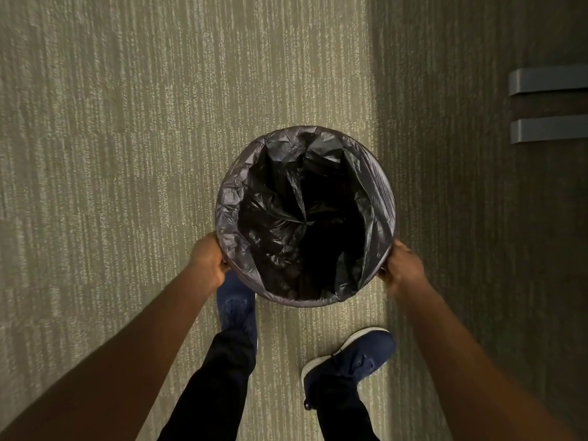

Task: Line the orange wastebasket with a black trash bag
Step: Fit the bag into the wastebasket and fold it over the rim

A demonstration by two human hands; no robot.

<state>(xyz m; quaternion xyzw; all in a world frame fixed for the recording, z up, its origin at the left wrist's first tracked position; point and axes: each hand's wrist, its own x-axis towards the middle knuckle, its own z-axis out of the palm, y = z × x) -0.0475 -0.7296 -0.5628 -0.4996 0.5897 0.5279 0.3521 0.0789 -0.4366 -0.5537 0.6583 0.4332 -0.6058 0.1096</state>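
Observation:
I look straight down into the round wastebasket (386,198), seen from above in the middle of the view. A black trash bag (286,224) fills its inside and is folded over the whole rim, so none of the orange shows. My left hand (208,261) grips the rim and bag at the lower left. My right hand (402,265) grips the rim and bag at the lower right. The crumpled bag hangs down inside the basket.
Striped beige carpet (127,154) covers the floor. My two blue shoes (350,358) stand just below the basket, the left one partly under it. Two grey metal bars (547,81) lie at the right edge on darker carpet.

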